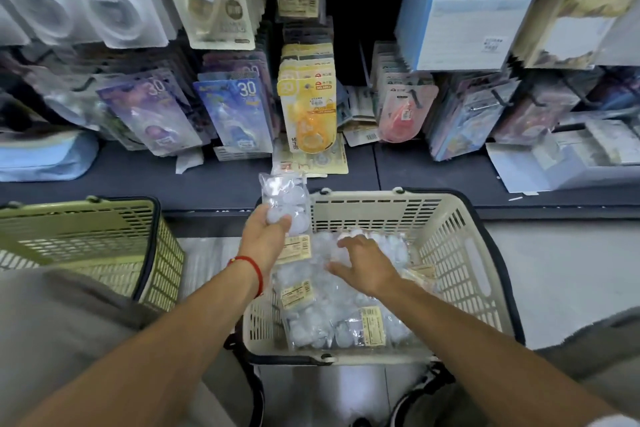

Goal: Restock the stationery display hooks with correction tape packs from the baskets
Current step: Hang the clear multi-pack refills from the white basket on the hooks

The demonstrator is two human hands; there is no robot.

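While left hand (268, 230) grips one pack (284, 204) | right hand (363, 262) open over cream basket (450, 218) | two baskets

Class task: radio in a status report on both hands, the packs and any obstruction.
Left hand shut on clear pack, lifted over cream basket rim. Right hand open, reaching onto packs in basket. No obstruction seen.
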